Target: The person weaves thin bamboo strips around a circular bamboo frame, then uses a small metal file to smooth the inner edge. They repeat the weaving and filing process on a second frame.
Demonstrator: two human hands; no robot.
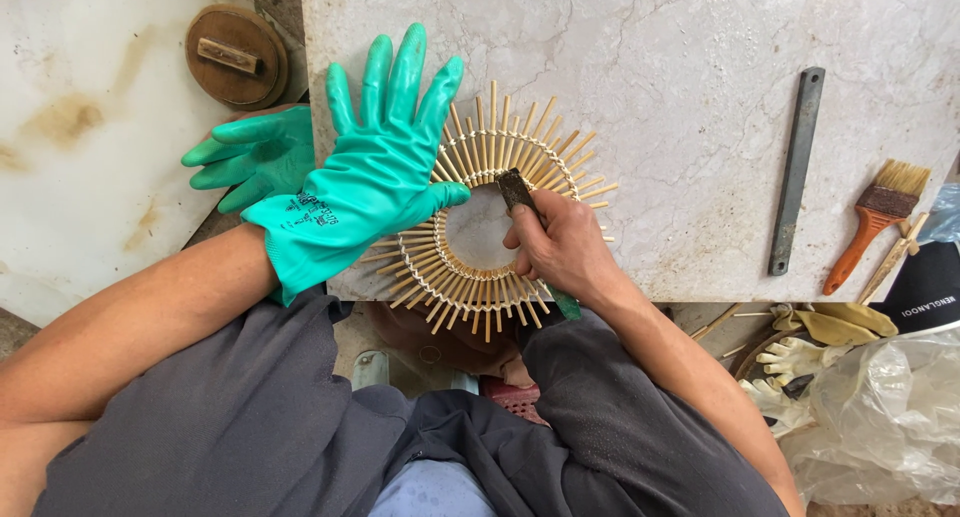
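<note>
A round frame of radiating bamboo sticks [500, 137] lies on the near edge of a pale marble slab [680, 97]. My left hand [375, 167], in a green rubber glove, lies flat on the frame's left side with fingers spread and thumb at the inner ring. My right hand [560, 242], bare, grips a dark flat tool [515, 189] whose tip rests at the inner ring on the right. A second green glove [255, 157] lies loose to the left, partly under my left hand.
A dark metal file [795, 172] and an orange-handled paintbrush [875, 222] lie on the slab's right side. A round brown lid with a handle [237, 55] sits at top left. Work gloves [800, 357] and clear plastic bags [890, 417] are at lower right.
</note>
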